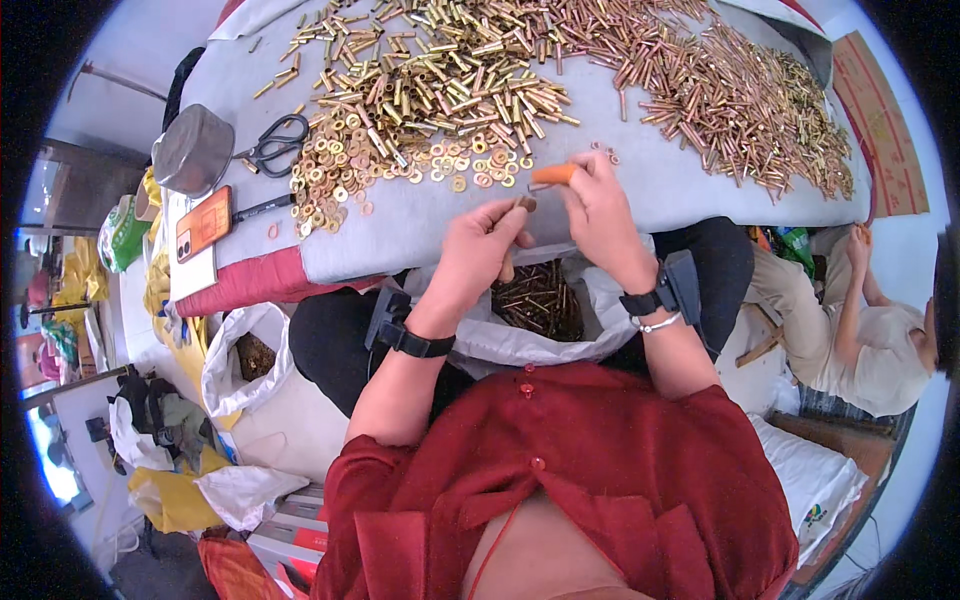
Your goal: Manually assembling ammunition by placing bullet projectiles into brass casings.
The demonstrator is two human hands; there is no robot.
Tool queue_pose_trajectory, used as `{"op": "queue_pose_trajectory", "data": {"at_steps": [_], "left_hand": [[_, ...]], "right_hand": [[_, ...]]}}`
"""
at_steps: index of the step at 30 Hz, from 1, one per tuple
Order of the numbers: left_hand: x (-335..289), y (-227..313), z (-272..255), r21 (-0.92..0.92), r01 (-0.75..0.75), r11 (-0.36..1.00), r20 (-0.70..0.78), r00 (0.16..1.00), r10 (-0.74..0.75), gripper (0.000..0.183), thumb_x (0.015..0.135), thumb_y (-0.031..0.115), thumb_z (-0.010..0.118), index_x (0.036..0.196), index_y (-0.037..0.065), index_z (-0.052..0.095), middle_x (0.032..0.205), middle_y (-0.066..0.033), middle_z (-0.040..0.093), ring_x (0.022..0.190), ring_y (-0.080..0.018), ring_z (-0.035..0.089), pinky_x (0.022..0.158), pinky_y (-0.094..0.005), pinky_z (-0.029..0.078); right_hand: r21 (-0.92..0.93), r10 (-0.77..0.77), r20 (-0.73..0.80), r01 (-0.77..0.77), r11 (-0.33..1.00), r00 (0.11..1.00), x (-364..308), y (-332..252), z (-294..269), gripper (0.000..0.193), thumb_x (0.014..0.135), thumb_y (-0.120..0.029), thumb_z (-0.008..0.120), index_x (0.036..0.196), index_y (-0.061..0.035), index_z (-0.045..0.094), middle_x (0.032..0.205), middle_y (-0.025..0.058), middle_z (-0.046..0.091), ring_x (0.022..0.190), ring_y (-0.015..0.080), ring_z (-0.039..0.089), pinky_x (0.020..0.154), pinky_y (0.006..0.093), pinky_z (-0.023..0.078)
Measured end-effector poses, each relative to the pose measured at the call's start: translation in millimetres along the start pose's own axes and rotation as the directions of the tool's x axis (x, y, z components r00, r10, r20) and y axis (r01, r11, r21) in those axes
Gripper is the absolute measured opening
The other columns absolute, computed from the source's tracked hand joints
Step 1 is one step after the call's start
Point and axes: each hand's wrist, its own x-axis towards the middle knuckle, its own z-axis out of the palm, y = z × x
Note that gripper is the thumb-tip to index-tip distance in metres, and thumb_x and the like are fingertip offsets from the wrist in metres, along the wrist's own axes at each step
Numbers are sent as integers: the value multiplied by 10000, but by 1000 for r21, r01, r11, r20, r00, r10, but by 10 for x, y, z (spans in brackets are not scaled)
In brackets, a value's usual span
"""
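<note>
My left hand (482,243) is closed, pinching a small brownish metal piece (525,203) between thumb and forefinger; its exact kind is too small to tell. Just to the right, my right hand (600,208) is closed too. An orange piece (552,175), either a finger cover or a handle, sticks out from it to the left, with a small metal bit under its end. Flat brass-coloured washers (340,160) lie beyond my left hand. Below both hands, a white sack (470,325) between my knees holds long metal fasteners (540,300).
Brass-coloured metal tubes (440,75) and thin rods (720,100) are heaped on the grey-covered table (590,130). Black scissors (275,150), a metal bowl (193,150) and an orange phone (203,225) lie at left. Another sack (225,350) stands below. A co-worker (870,340) sits at right.
</note>
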Motion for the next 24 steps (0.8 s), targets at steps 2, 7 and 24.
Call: {"op": "queue_pose_trajectory", "data": {"at_steps": [2, 7, 24], "left_hand": [[-8, 4, 8, 74, 44, 996, 21, 999, -45, 241, 893, 172, 536, 1074, 27, 604, 694, -24, 603, 402, -41, 429, 372, -194, 329], [-76, 72, 24, 215, 52, 975, 68, 995, -68, 246, 879, 143, 542, 1073, 0, 596, 687, -37, 617, 410, -47, 450, 376, -199, 346], [-25, 31, -26, -29, 29, 999, -12, 999, -29, 227, 922, 213, 496, 1054, 30, 520, 769, -25, 611, 448, -30, 381, 382, -185, 284]], "right_hand": [[-10, 25, 43, -25, 1000, 999, -53, -19, -10, 226, 783, 18, 497, 962, -50, 618, 920, 144, 479, 835, 299, 513, 714, 361, 439], [-16, -50, 136, 53, 998, 989, -39, -28, -139, 214, 761, 20, 487, 920, -35, 621, 933, 138, 493, 864, 285, 531, 728, 334, 457], [159, 44, 33, -49, 986, 998, -68, 35, -6, 164, 776, 3, 569, 929, -33, 615, 905, 133, 493, 841, 287, 513, 725, 336, 437]]}}
